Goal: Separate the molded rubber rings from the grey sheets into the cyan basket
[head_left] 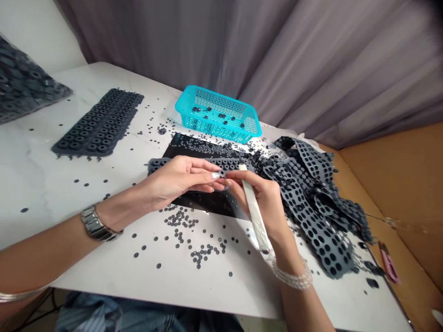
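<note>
Above the table's middle, my left hand [182, 177] pinches a small dark rubber ring [222, 173] between thumb and fingers. The fingertips of my right hand [265, 191] meet at the same ring from the other side. A slim tool with a whitish, wrapped-looking handle [254, 207] is tucked in my right hand, pointing away from me; its working tip is hard to make out. Beneath my hands lies a moulded rubber sheet with rows of rings [155, 163], partly covered by them. It rests on a black mat [214, 203].
A turquoise basket [219, 130] with a few rubber pieces stands behind. Another ring sheet [98, 122] lies left, near a bag of rubber parts [26, 83]. Punched rubber sheets [311, 207] pile up right, by a pink-handled cutter [389, 263]. Small discs [180, 219] litter the white table [114, 267].
</note>
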{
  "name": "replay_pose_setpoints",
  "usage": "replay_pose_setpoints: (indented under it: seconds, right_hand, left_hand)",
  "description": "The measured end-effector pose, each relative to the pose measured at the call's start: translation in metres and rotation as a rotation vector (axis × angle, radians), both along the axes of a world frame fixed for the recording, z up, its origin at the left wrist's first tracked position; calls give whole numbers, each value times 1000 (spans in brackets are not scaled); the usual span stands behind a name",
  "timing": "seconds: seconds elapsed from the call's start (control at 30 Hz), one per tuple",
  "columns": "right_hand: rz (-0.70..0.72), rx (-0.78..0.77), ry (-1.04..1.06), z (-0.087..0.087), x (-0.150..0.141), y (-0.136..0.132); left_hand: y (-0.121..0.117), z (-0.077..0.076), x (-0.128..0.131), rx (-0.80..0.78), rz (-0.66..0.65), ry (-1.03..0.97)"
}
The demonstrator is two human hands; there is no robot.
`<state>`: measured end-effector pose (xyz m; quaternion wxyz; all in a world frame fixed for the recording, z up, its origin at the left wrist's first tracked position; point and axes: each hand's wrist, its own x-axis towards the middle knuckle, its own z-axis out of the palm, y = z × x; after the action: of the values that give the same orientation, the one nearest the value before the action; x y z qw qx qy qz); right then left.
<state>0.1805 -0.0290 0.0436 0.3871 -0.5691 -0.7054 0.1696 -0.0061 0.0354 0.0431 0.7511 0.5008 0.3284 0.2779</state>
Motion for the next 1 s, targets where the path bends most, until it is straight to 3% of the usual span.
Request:
replay_pose_setpoints:
  seconds: [0.53,0.63,0.77,0.83,0.87,1.0]
  right_hand:
    - [-14,64,-53,-1,-3,2]
    - [-183,84,-154,0,17,7]
    - [-657,40,-348,0,71,11]
    - [-813,-31,-402,0,93,9]
    - [-860,-50,-394,0,100,7]
    - [-783,47,-304,1,98,2]
  left_hand:
    - [-1,-4,3,-88,16,-2]
    - [2,-4,2,-213,96,-86]
    - [13,0,-2,-432,114,-241]
    - [16,2,-4,-484,72,-304]
    - [17,2,-5,-493,56,-323]
    - [13,0,-5,-430,39,-304]
